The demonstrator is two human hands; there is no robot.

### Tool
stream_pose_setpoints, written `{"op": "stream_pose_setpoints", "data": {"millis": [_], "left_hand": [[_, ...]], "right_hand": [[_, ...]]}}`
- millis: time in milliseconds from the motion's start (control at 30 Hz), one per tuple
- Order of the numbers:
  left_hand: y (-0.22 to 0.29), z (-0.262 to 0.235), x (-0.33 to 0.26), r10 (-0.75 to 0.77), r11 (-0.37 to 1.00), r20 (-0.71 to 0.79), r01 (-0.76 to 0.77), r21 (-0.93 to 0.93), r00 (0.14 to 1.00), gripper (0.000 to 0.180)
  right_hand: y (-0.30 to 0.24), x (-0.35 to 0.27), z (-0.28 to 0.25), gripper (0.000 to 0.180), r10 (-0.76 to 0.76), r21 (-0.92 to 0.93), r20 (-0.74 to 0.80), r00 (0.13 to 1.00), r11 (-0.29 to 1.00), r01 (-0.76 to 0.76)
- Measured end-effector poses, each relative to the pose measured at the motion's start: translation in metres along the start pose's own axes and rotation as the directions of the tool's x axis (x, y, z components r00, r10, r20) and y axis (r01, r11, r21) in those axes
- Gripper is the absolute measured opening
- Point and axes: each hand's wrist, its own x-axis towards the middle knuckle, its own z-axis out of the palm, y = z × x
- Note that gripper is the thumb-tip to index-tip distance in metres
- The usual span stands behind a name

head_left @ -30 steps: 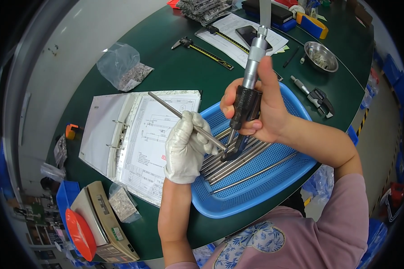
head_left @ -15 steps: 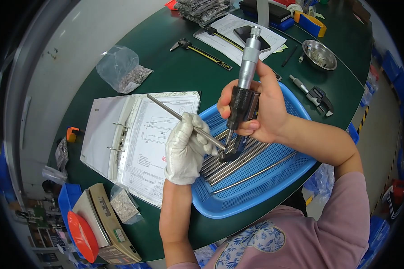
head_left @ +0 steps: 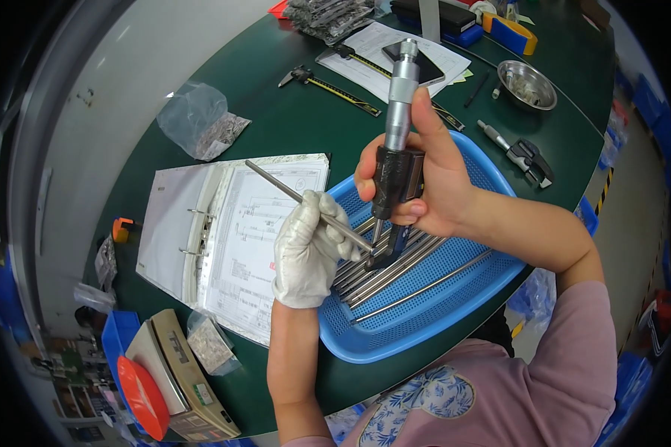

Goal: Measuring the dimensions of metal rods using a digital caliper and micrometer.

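Two micrometers (head_left: 389,182), two calipers (head_left: 337,91), one basket (head_left: 395,328), one binder (head_left: 173,223).

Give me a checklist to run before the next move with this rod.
1. Rod secure in gloved left hand: ok, fingers closed round it.
2. Micrometer secure in right hand: ok, fingers wrapped round its body.
3. Rod end at the micrometer's gap: ok; both faces touching it: cannot tell.
4. Gloves on both hands: not ok, right is bare.
5. Micrometer reading visible: cannot tell, no legible display in view.
6. Binder open to a drawing: ok, left of the basket.
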Motion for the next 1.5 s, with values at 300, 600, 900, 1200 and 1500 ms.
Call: {"op": "stream_pose_setpoints", "data": {"millis": [300, 600, 900, 1200, 1500], "left_hand": [[0.004, 0.010, -0.003, -0.047, 0.999, -0.088, 0.045, -0.028, 0.995, 0.028], [0.002, 0.005, -0.002, -0.017, 0.999, -0.183, 0.010, -0.034, 0.983, 0.024], [0.001, -0.004, 0.000, -0.055, 0.990, -0.160, 0.034, -0.134, 0.986, 0.026], [0.004, 0.004, -0.004, -0.044, 0.998, -0.125, 0.039, -0.040, 0.991, 0.025], [0.003, 0.007, -0.005, -0.023, 0.995, -0.037, 0.019, -0.094, 0.999, 0.027]], "right_hand": [[0.000, 0.000, 0.003, 0.079, 0.029, 0.028, 0.027, 0.999, 0.999, -0.029], [0.002, -0.002, -0.001, 0.051, 0.029, 0.199, 0.176, 0.984, 0.978, -0.064], [-0.001, -0.002, 0.002, 0.045, 0.009, 0.126, 0.162, 0.987, 0.992, -0.030], [0.005, 0.001, -0.007, 0.044, -0.018, 0.223, 0.240, 0.971, 0.974, -0.037], [-0.001, 0.000, 0.005, 0.078, -0.045, -0.026, 0.075, 0.996, 0.999, 0.047]]}}
